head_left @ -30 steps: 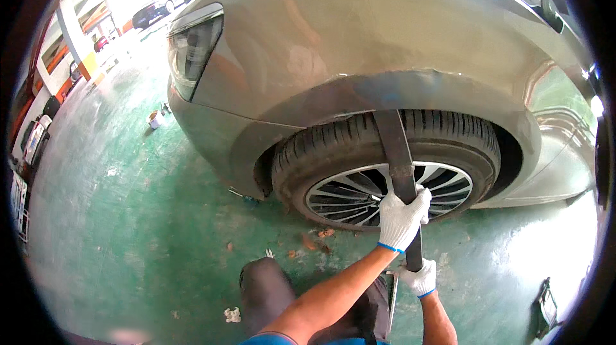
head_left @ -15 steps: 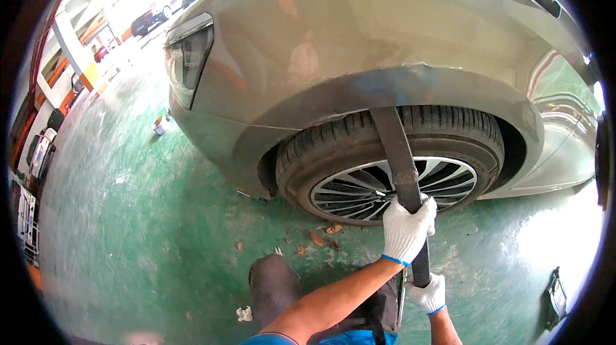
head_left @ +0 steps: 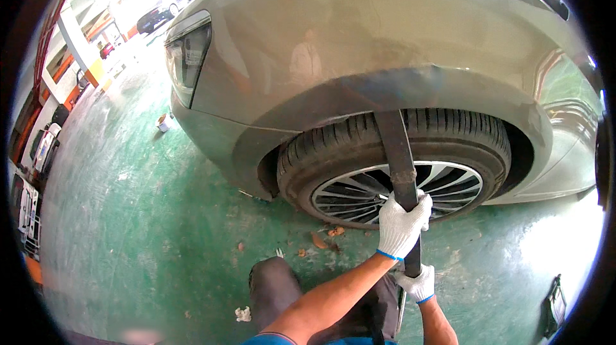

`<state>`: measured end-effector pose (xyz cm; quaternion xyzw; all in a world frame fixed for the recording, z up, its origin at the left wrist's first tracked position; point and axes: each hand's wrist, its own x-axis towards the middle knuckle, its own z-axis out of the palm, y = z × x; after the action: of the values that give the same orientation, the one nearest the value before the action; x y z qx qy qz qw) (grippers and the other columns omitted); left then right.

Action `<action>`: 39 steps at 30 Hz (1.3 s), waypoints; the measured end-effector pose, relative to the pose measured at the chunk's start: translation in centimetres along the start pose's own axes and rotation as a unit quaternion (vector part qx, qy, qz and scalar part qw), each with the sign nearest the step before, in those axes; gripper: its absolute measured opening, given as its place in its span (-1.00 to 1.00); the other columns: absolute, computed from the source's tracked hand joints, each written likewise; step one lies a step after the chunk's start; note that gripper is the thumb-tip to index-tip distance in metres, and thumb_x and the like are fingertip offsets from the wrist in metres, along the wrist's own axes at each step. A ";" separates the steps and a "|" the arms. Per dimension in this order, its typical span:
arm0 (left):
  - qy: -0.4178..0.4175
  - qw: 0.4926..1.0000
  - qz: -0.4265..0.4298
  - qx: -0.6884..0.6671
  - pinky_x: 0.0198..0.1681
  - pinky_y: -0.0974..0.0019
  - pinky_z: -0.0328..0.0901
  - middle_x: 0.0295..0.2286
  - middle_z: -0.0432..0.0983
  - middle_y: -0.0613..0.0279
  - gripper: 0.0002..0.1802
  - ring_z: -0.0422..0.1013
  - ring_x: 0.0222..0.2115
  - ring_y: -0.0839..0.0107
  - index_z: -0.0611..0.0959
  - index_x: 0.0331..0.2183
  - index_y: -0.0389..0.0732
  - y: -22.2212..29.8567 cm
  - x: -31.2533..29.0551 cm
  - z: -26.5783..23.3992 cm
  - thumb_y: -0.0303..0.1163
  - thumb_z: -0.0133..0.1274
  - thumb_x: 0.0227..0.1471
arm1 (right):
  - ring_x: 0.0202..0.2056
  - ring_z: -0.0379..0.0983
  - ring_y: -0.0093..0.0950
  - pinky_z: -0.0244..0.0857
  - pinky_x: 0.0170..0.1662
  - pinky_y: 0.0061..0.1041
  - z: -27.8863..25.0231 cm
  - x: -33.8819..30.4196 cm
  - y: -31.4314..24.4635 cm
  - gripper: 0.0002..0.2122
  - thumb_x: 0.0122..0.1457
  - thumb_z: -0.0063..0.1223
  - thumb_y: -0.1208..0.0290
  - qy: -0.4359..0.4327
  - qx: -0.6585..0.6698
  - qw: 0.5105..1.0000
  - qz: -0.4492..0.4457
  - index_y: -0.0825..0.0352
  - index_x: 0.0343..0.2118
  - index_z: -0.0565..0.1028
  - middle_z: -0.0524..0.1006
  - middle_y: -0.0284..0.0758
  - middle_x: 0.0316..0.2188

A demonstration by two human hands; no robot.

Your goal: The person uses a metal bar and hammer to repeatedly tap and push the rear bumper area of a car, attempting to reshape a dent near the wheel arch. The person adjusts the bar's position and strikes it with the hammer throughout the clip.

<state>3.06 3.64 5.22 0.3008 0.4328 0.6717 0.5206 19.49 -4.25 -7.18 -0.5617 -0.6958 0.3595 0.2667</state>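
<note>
**Bar levered up into the wheel arch**

Left of the wheel (head_left: 398, 194), the grey car's tail lamp (head_left: 188, 56) and bumper curve over the green floor (head_left: 128, 216). Below the wheel, the left hand (head_left: 401, 226), in a white glove, is wrapped tight round a long dark bar (head_left: 394, 152); the right hand (head_left: 418, 283) grips its lower end. The bar's top sits under the arch lip above the tyre. Since a second ago the view has drawn closer and the bar stands steeper, suggesting pressure is building on the arch.
</note>
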 end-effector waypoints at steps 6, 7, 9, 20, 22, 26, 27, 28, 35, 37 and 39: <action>0.045 0.998 -0.035 0.024 -0.56 0.40 0.37 -0.56 0.54 0.27 -0.76 0.46 -0.63 0.54 0.57 -0.24 -0.31 -1.1 -2.8 0.5 -0.48 0.27 0.07 | -0.53 0.58 -0.57 0.47 -0.39 -0.42 0.2 -1.1 -0.7 -0.83 -0.06 0.34 0.35 -0.006 0.046 0.999 0.028 0.34 -0.45 0.65 0.63 -0.24 -0.61; 0.039 0.998 -0.045 0.015 -0.56 0.41 0.37 -0.56 0.54 0.28 -0.77 0.46 -0.63 0.54 0.57 -0.25 -0.31 -1.1 -3.1 0.5 -0.48 0.26 0.07 | -0.53 0.58 -0.57 0.47 -0.38 -0.42 0.1 -1.2 -0.8 -0.82 -0.06 0.33 0.35 -0.006 0.049 0.998 0.037 0.34 -0.45 0.64 0.63 -0.24 -0.61; 0.033 0.998 -0.056 0.026 -0.56 0.41 0.37 -0.57 0.54 0.28 -0.78 0.46 -0.64 0.54 0.58 -0.26 -0.31 -0.6 -3.3 0.3 -0.47 0.26 0.07 | -0.54 0.58 -0.56 0.47 -0.38 -0.42 -0.4 -1.2 -2.2 -0.82 -0.07 0.33 0.34 -0.009 0.058 0.997 0.057 0.34 -0.46 0.64 0.63 -0.24 -0.61; 0.057 0.991 -0.048 0.113 -0.58 0.42 0.36 -0.59 0.54 0.29 -0.86 0.47 -0.66 0.54 0.60 -0.33 -0.29 -0.2 -3.1 -2.1 -0.47 0.24 0.09 | -0.49 0.58 -0.52 0.45 -0.35 -0.43 3.5 -1.6 -1.4 -0.86 -0.03 0.31 0.35 -0.074 0.115 0.990 0.033 0.26 -0.43 0.63 0.65 -0.37 -0.53; 0.050 0.992 -0.047 0.107 -0.57 0.42 0.36 -0.59 0.54 0.29 -0.87 0.47 -0.66 0.54 0.60 -0.33 -0.29 -0.4 -2.8 -2.4 -0.48 0.23 0.09 | -0.46 0.59 -0.50 0.46 -0.31 -0.41 3.7 -1.2 -1.9 -0.86 -0.03 0.31 0.36 -0.080 0.121 0.989 0.036 0.26 -0.40 0.64 0.67 -0.36 -0.49; 0.042 0.993 -0.030 0.102 -0.58 0.41 0.35 -0.62 0.54 0.30 -0.83 0.48 -0.66 0.55 0.59 -0.34 -0.27 -0.6 -2.4 -3.1 -0.41 0.26 0.08 | -0.38 0.63 -0.47 0.48 -0.24 -0.37 4.7 -0.4 -1.8 -0.82 -0.04 0.32 0.37 -0.070 0.117 0.990 0.015 0.27 -0.35 0.64 0.68 -0.31 -0.44; 0.038 0.994 -0.021 0.102 -0.58 0.41 0.34 -0.63 0.55 0.30 -0.80 0.48 -0.67 0.55 0.59 -0.34 -0.25 -0.9 -2.4 -3.2 -0.38 0.27 0.08 | -0.37 0.63 -0.45 0.48 -0.22 -0.37 5.2 -0.4 -1.3 -0.80 -0.05 0.32 0.36 -0.056 0.119 0.991 0.005 0.27 -0.34 0.64 0.69 -0.30 -0.43; 0.035 0.994 -0.012 0.103 -0.58 0.41 0.34 -0.63 0.55 0.30 -0.81 0.48 -0.67 0.55 0.59 -0.34 -0.25 -1.3 -2.3 -3.5 -0.38 0.27 0.08 | -0.35 0.65 -0.43 0.48 -0.22 -0.37 5.6 -0.5 -0.3 -0.76 -0.08 0.34 0.35 -0.060 0.093 0.994 0.009 0.29 -0.31 0.64 0.69 -0.26 -0.41; 0.032 0.990 0.004 0.137 -0.59 0.41 0.34 -0.61 0.55 0.30 -0.83 0.48 -0.66 0.54 0.60 -0.35 -0.26 -1.3 -1.6 -3.9 -0.41 0.26 0.07 | -0.48 0.65 -0.43 0.47 -0.37 -0.39 6.5 1.0 -1.0 -0.82 -0.07 0.32 0.32 -0.019 0.058 0.997 -0.042 0.30 -0.43 0.64 0.66 -0.22 -0.54; 0.025 0.989 -0.004 0.148 -0.57 0.40 0.36 -0.59 0.56 0.29 -0.86 0.48 -0.65 0.53 0.61 -0.34 -0.28 -0.6 -1.6 -3.6 -0.47 0.25 0.07 | -0.47 0.64 -0.47 0.46 -0.36 -0.40 6.2 0.4 -0.9 -0.82 -0.06 0.33 0.32 -0.033 0.062 0.997 -0.030 0.30 -0.42 0.64 0.66 -0.24 -0.54; 0.031 0.992 -0.014 0.125 -0.57 0.40 0.36 -0.59 0.55 0.28 -0.86 0.47 -0.66 0.52 0.60 -0.35 -0.29 -0.6 -2.0 -3.9 -0.47 0.24 0.07 | -0.46 0.63 -0.52 0.46 -0.35 -0.42 6.2 0.0 -1.7 -0.82 -0.05 0.33 0.32 -0.034 0.094 0.995 -0.012 0.29 -0.42 0.65 0.66 -0.27 -0.54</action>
<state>0.55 0.74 3.03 0.3362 0.5337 0.6138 0.4748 13.66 -5.71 -9.52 -0.5132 -0.6745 0.4388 0.2987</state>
